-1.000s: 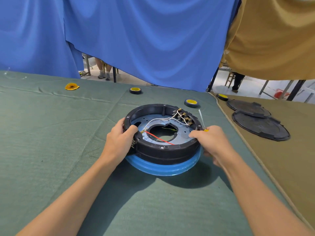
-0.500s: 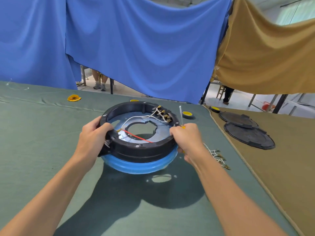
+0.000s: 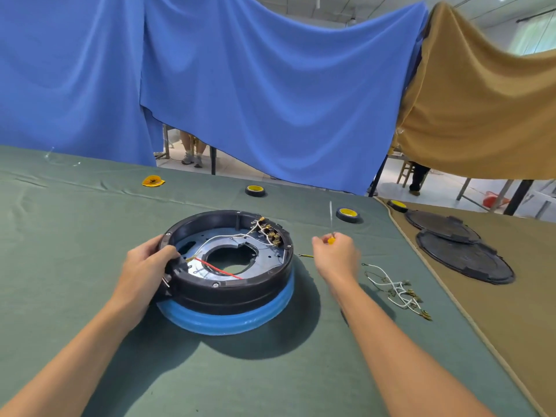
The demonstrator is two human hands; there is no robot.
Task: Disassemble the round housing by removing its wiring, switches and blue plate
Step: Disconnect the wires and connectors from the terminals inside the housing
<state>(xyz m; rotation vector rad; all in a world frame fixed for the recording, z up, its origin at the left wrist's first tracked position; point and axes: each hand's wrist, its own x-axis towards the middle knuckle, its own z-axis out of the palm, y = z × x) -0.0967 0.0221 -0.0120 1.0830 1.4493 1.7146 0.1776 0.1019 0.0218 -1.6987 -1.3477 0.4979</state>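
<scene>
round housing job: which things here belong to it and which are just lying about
In the job: round housing, blue plate, white wiring, red wire, switches, screwdriver in the right hand, left hand on the rim.
Lying about: tape rolls, black lids, yellow scrap.

No text, label, brand or number can be read anywhere: the round housing (image 3: 228, 291), screwdriver (image 3: 331, 240), tape rolls (image 3: 347, 214) and black lids (image 3: 464, 260) show no legible marking.
</scene>
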